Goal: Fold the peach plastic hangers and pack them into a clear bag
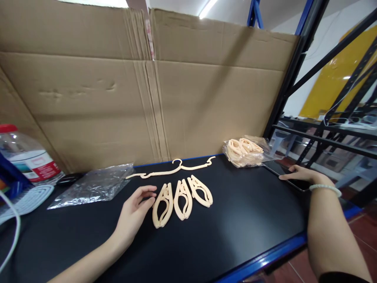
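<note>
Three folded cream plastic folding hangers lie in a row on the dark table: a left one (163,205), a middle one (183,199) and a right one (201,191). My left hand (136,208) is beside the left one, fingers curved and apart from the thumb, fingertips close to its edge; whether they touch it I cannot tell. Behind the row lies an unfolded hanger (171,171), its hook pointing away. At the table's right end my right hand (303,175) grips a flat black phone (297,184), fingers over its top and edge.
A clear bag of more folded hangers (244,152) stands at the back right. At the left are a flattened clear bag (94,186), a black mouse (70,179) and a bottle with a red cap (28,155). A cardboard wall (191,106) closes off the back.
</note>
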Motion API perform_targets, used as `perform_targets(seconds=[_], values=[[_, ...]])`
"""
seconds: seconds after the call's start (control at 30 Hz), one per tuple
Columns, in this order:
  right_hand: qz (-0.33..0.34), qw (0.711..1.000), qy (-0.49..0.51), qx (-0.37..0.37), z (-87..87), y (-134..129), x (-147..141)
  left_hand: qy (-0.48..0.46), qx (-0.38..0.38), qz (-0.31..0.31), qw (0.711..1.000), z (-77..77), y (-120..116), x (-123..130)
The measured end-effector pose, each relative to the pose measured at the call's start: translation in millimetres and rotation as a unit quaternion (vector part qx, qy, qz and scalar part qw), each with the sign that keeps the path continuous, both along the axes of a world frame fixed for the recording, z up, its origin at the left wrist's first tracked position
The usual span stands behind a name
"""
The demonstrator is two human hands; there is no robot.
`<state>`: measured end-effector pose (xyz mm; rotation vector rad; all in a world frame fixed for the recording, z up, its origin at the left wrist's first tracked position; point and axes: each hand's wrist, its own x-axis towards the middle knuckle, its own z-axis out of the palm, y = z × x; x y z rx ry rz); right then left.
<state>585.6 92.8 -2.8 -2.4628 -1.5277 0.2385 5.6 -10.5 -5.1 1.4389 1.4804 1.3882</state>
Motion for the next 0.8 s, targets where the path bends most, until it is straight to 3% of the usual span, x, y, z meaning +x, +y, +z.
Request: perform_targets(seconds=[0.3, 0.8], values=[[-0.006, 0.997, 0.047, -0.058, -0.6, 4.5, 4.3, 0.008, -0.002, -0.001, 1.000, -0.7, 0.8, -1.1], [-0.002, 0.998, 0.055, -0.012, 5.7, -1.7, -1.0, 0.008, 0.007, 0.017, 1.000, 3.1, 1.1, 1.7]])
